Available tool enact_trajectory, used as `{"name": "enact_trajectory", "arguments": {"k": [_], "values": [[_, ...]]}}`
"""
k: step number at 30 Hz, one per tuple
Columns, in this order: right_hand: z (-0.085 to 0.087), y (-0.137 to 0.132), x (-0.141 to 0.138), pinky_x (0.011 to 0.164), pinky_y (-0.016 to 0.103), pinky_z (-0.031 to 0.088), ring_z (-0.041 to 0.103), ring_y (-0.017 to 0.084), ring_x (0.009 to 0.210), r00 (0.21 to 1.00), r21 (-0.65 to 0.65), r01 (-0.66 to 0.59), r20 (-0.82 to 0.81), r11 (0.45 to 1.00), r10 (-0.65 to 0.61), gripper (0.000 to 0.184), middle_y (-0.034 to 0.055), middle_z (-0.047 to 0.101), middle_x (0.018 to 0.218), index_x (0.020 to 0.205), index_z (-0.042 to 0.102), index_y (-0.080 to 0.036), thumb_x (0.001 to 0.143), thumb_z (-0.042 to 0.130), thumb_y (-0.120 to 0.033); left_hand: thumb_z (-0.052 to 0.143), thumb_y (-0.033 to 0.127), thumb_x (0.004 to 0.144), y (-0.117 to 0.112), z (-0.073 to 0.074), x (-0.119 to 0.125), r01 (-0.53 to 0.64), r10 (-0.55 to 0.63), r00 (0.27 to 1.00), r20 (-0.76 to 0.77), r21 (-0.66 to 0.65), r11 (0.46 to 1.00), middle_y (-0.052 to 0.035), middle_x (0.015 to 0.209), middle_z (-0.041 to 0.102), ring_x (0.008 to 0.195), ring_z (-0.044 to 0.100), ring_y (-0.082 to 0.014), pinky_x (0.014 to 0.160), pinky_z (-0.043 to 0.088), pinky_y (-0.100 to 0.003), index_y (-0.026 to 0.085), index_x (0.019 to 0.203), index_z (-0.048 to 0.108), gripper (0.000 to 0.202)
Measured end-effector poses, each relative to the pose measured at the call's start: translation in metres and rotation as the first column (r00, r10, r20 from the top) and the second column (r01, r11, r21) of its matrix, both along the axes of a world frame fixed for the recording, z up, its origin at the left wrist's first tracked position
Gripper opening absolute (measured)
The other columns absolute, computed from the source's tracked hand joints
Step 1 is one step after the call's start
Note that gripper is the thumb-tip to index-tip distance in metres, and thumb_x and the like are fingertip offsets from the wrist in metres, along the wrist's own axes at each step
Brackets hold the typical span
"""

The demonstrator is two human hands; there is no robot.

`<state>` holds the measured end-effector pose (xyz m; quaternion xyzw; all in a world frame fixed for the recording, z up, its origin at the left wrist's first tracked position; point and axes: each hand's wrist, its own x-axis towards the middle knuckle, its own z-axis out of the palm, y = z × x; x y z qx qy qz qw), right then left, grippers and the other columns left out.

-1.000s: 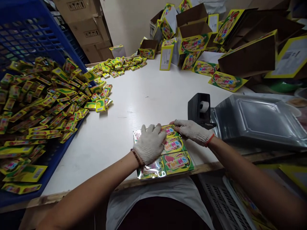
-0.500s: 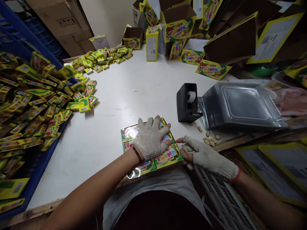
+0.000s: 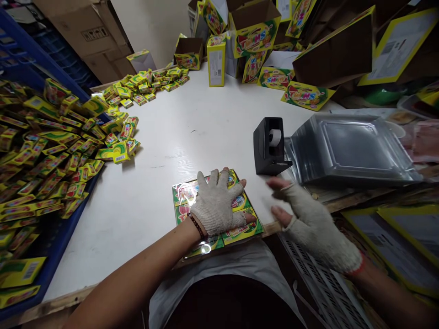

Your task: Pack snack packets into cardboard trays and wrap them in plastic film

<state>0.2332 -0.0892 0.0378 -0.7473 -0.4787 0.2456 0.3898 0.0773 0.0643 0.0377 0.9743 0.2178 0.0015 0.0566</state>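
Note:
A clear-wrapped pack of yellow-green candy boxes (image 3: 185, 194) lies flat at the near edge of the white table (image 3: 192, 119). My left hand (image 3: 216, 204), in a white knit glove, rests palm down on the pack with fingers spread. In the same kind of fingerless glove, my right hand (image 3: 308, 219) hovers just right of the pack, off the table's near right corner. Its thumb and forefinger are apart and nothing shows between them. A black tape dispenser (image 3: 269, 146) stands just beyond that hand.
A blue crate (image 3: 51, 237) heaped with small yellow boxes fills the left side. More small boxes (image 3: 147, 84) lie at the back left. Open yellow cartons (image 3: 254, 36) crowd the back right. A stack of clear plastic trays (image 3: 350, 146) sits right of the dispenser.
My right hand left the pack's far right corner, dropped to its right side, then rose toward the tape dispenser. My left hand stayed flat on the pack. The camera shifted right.

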Motion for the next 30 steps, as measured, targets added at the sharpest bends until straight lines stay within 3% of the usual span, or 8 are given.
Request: {"name": "enact_trajectory", "arguments": {"k": [4,8,12,14,16,20,25,30], "values": [[-0.015,0.023,-0.029,0.116,0.065,0.029,0.022,0.042,0.149,0.865,0.409,-0.200,0.500,0.890,-0.036,0.080,0.0067,0.021,0.165,0.160,0.010,-0.040,0.093,0.054,-0.049,0.056,0.075,0.082,-0.001,0.001,0.001,-0.001,0.001,0.999,-0.038,0.021,1.000,-0.0209,0.157,0.034,0.139,0.033,-0.0478,0.108,0.017,-0.077,0.030,0.149,0.044,0.082],[-0.054,0.033,-0.039,0.112,0.071,0.029,0.018,0.043,0.151,0.762,0.335,-0.374,0.642,0.865,0.081,0.078,0.0123,0.019,0.166,0.162,0.001,-0.033,0.098,0.041,-0.056,0.060,0.064,0.084,-0.001,0.000,0.001,-0.017,0.020,0.998,-0.053,0.039,0.999,-0.0179,0.157,0.035,0.139,0.034,-0.0459,0.110,0.018,-0.075,0.030,0.148,0.045,0.074],[-0.046,0.029,0.014,0.102,0.051,0.049,0.056,0.034,0.125,0.897,0.342,0.035,0.403,0.939,-0.180,0.067,0.0161,0.056,0.138,0.152,0.037,-0.022,0.093,0.053,-0.050,0.053,0.080,0.079,0.001,0.002,0.000,0.001,-0.001,1.000,-0.005,0.020,1.000,-0.0187,0.154,0.039,0.135,0.037,-0.0459,0.107,0.023,-0.075,0.033,0.146,0.048,0.082],[-0.031,0.032,0.050,0.092,0.048,0.052,0.064,0.031,0.105,0.862,0.287,0.366,0.254,0.885,-0.439,0.051,0.0150,0.066,0.117,0.133,0.057,-0.018,0.089,0.058,-0.044,0.054,0.084,0.075,0.003,0.003,0.001,0.012,-0.012,1.000,0.010,0.012,1.000,-0.0188,0.150,0.042,0.132,0.041,-0.0445,0.105,0.027,-0.073,0.033,0.143,0.051,0.085],[-0.023,0.041,0.080,0.089,0.047,0.051,0.065,0.032,0.098,0.850,0.122,0.498,0.127,0.858,-0.512,0.037,0.0144,0.070,0.102,0.109,0.069,-0.017,0.085,0.058,-0.043,0.055,0.085,0.072,0.005,0.004,0.002,0.019,-0.019,1.000,0.023,0.003,1.000,-0.0185,0.144,0.046,0.128,0.044,-0.0430,0.104,0.031,-0.070,0.032,0.140,0.055,0.086],[-0.031,0.066,0.105,0.084,0.043,0.051,0.067,0.028,0.089,0.881,-0.025,0.471,-0.027,0.882,-0.472,0.034,0.0096,0.073,0.085,0.081,0.072,-0.019,0.082,0.053,-0.047,0.056,0.085,0.072,0.006,0.005,0.003,0.025,-0.025,0.999,0.039,0.000,1.000,-0.0193,0.139,0.049,0.125,0.046,-0.0426,0.102,0.034,-0.067,0.030,0.137,0.058,0.084],[-0.044,0.079,0.099,0.088,0.038,0.051,0.065,0.025,0.095,0.847,0.081,0.530,-0.006,0.844,-0.532,0.026,0.0097,0.070,0.104,0.074,0.068,-0.020,0.071,0.064,-0.046,0.058,0.083,0.072,0.006,0.004,0.003,0.024,-0.024,0.999,0.042,-0.008,1.000,-0.0189,0.142,0.047,0.126,0.045,-0.0437,0.104,0.032,-0.068,0.030,0.139,0.056,0.086],[-0.030,0.056,0.073,0.094,0.043,0.047,0.061,0.028,0.102,0.821,0.176,0.550,0.064,0.816,-0.567,0.028,0.0124,0.062,0.115,0.076,0.067,-0.021,0.077,0.060,-0.049,0.058,0.083,0.072,0.004,0.005,0.003,0.015,-0.015,0.999,0.034,-0.012,1.000,-0.0194,0.143,0.047,0.127,0.044,-0.0435,0.105,0.030,-0.068,0.030,0.140,0.055,0.087]]}}
